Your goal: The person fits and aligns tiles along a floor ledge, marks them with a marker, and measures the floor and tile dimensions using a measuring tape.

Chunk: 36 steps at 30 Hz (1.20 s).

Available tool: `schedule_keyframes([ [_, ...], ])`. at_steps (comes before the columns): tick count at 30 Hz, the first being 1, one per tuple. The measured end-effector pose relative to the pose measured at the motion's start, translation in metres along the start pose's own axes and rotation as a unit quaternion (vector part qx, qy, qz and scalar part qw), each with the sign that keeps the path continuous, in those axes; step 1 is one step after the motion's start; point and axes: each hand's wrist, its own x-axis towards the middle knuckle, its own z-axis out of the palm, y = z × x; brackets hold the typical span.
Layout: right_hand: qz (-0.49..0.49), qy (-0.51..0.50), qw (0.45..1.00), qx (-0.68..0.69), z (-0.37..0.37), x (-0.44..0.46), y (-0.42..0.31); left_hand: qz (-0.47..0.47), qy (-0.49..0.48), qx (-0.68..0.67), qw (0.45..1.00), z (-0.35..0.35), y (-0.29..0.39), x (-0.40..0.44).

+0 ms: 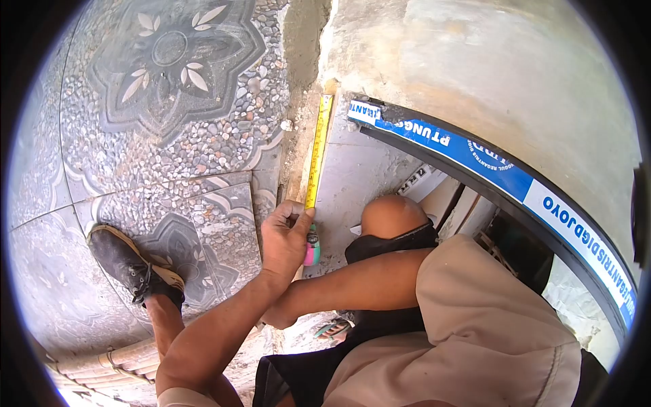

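Observation:
My left hand [283, 237] pinches the yellow blade [317, 156] of a tape measure between thumb and fingers, right where it leaves the case. The teal and pink case [312, 249] hangs beside the hand. From there the blade runs away from me along a strip of rough mortar, its far end near the end of a dark frame. My right forearm [356, 283] crosses in front of my bent knee [397, 218]. The right wrist bends down behind my left forearm, and the fingers cannot be made out. A small greenish item [332, 330] shows below it, too unclear to name.
A dark frame with blue and white printed tape [502, 173] stretches across the right side, beside a plastered surface [515, 61]. Pebble-patterned tiles [203, 129] cover the left. My shoe [132, 261] rests on them. Bamboo-like poles [115, 366] lie at the lower left.

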Motion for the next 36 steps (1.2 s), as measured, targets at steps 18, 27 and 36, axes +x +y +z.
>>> schedule_keyframes([
  [18,0.041,0.013,0.998,0.041,-0.042,-0.032,-0.018,0.016,-0.138,-0.071,0.988,0.039,0.131,0.088],
  [27,0.070,0.011,0.996,0.057,-0.040,-0.030,-0.021,0.119,0.007,-0.184,0.976,0.035,0.140,0.081],
  [36,0.052,0.036,0.997,0.049,-0.028,-0.023,-0.018,0.070,0.021,-0.092,0.993,0.029,0.132,0.088],
])
